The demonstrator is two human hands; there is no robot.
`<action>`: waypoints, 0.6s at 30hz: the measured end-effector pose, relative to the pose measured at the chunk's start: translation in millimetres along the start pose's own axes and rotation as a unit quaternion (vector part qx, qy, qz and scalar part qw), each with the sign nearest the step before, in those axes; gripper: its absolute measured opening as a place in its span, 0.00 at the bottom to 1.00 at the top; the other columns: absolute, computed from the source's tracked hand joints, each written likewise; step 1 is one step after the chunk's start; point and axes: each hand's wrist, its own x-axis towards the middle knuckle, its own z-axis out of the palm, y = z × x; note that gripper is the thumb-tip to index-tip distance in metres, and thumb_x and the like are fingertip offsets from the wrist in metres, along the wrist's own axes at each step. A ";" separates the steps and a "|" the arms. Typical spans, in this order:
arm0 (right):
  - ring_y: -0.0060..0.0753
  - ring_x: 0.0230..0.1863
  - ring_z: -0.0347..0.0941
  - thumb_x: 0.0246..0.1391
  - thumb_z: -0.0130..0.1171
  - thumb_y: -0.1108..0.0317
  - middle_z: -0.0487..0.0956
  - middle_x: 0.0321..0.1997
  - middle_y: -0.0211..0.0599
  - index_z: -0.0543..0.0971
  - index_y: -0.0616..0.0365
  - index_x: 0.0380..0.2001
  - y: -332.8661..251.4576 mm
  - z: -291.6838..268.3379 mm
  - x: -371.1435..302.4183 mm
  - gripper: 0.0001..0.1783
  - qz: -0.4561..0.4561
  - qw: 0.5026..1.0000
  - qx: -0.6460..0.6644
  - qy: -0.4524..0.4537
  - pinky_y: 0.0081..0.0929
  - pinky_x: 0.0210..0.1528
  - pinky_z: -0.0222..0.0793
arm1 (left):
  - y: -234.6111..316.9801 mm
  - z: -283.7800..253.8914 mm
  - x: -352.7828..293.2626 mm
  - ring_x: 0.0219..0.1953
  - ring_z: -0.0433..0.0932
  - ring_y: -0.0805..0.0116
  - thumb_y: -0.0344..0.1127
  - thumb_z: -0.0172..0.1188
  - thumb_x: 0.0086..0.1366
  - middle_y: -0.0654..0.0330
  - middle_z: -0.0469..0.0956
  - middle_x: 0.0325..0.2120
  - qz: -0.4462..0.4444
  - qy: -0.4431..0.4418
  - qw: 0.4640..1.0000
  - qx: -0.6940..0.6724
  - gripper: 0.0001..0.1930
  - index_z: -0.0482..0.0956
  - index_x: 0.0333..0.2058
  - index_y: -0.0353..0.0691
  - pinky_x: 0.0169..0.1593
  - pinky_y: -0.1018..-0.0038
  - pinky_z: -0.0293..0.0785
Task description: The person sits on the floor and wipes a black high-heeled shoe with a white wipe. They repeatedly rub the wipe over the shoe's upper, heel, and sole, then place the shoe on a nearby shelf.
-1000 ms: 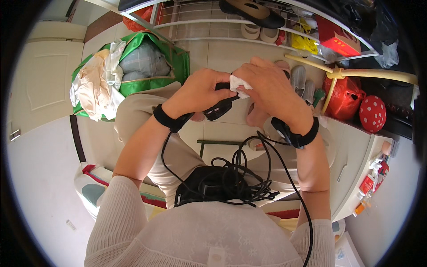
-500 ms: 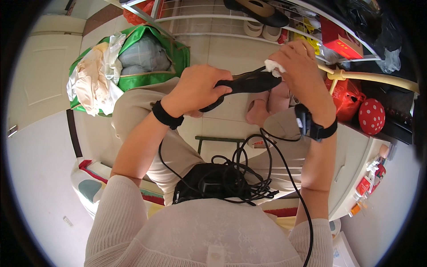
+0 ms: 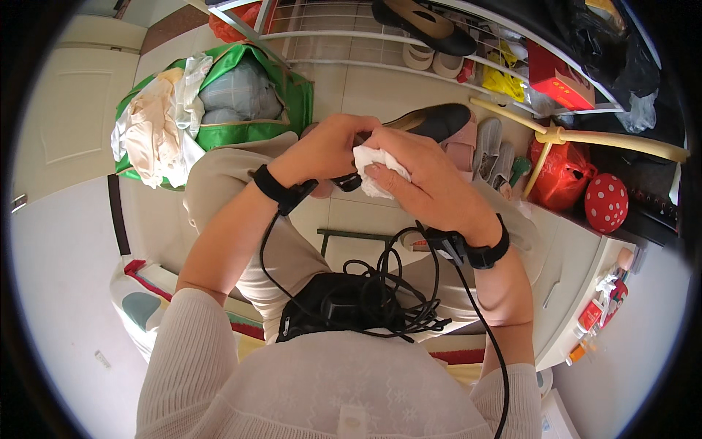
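Note:
A black shoe point(image 3: 443, 123) with a tan insole is held in front of me above my knees, its toe pointing right. My left hand point(image 3: 327, 150) is closed round its heel end, which is mostly hidden behind my fingers. Pressed against that same end, my right hand point(image 3: 428, 175) grips a crumpled white tissue point(image 3: 379, 170) between thumb and fingers. A dark piece of the shoe point(image 3: 346, 181) shows below the left hand. Both wrists wear black straps, with a cable leading from each.
On the white rack point(image 3: 351, 35) ahead lies another black shoe point(image 3: 424, 28) beside pale shoes and a red box point(image 3: 559, 73). A green bag point(image 3: 296, 99) of clothes stands left. Coiled black cables point(image 3: 395, 293) lie on my lap. A polka-dot balloon-like object point(image 3: 606, 203) is at right.
My right hand has moved left with the tissue, from the shoe's toe to its heel end beside my left hand. The shoe has tilted, so its insole now shows.

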 end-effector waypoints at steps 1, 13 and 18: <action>0.57 0.41 0.76 0.64 0.58 0.68 0.79 0.40 0.48 0.75 0.63 0.45 -5.3 -0.5 2.0 0.11 -0.004 1.000 0.010 0.010 0.42 0.43 0.71 | 12.8 -3.4 -4.7 0.41 0.83 0.66 0.24 0.58 0.64 0.55 0.85 0.40 -0.031 -0.017 0.999 -0.034 0.18 0.81 0.52 0.40 0.45 0.68 0.80; 0.61 0.39 0.72 0.59 0.61 0.74 0.76 0.38 0.48 0.74 0.61 0.44 -22.4 2.3 2.8 0.11 -0.074 0.997 0.030 0.015 0.45 0.42 0.70 | 0.7 5.9 7.3 0.72 0.63 0.54 0.33 0.58 0.64 0.49 0.67 0.70 -0.065 0.006 0.749 -0.659 0.35 0.62 0.69 0.33 0.77 0.61 0.55; 0.55 0.40 0.70 0.53 0.61 0.77 0.73 0.37 0.45 0.74 0.60 0.44 -20.7 5.8 7.7 0.14 -0.117 0.993 -0.033 -0.001 0.43 0.42 0.67 | 2.7 -0.3 30.0 0.72 0.63 0.50 0.40 0.55 0.68 0.39 0.67 0.67 0.043 0.076 0.707 -0.702 0.31 0.64 0.61 0.21 0.79 0.60 0.50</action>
